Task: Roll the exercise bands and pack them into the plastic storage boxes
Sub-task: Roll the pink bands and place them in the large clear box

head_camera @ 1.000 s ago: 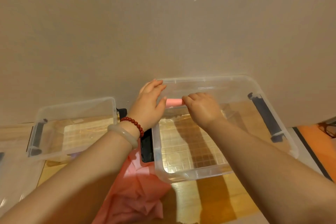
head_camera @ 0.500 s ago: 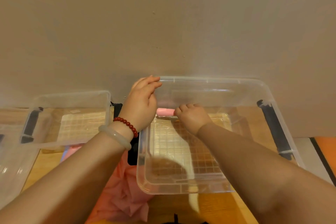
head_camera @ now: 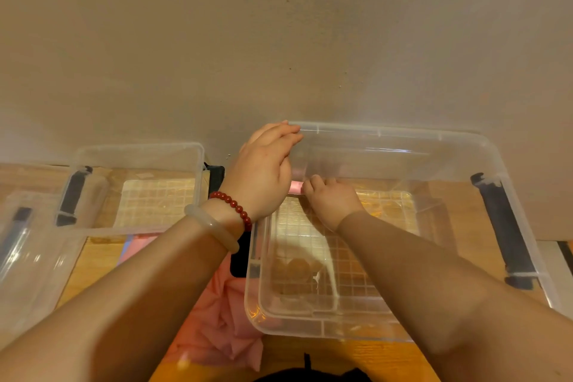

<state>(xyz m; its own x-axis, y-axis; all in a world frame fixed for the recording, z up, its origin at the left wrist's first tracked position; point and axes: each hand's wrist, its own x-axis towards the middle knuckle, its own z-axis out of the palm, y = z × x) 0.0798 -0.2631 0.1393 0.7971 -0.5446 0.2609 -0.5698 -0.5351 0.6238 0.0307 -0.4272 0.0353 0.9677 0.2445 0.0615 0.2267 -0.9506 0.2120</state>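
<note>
A rolled pink band [head_camera: 296, 187] lies against the far wall inside the right clear storage box [head_camera: 387, 133].

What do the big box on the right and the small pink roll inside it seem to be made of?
Big box: clear, glossy hard plastic; see-through walls with bright glints. Pink roll: probably matte rubber or latex band; mostly hidden, so uncertain.

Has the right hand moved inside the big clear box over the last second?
Yes. Against the large box, the right hand has slid left toward its left wall, so less of the pink rolled band shows.
</note>
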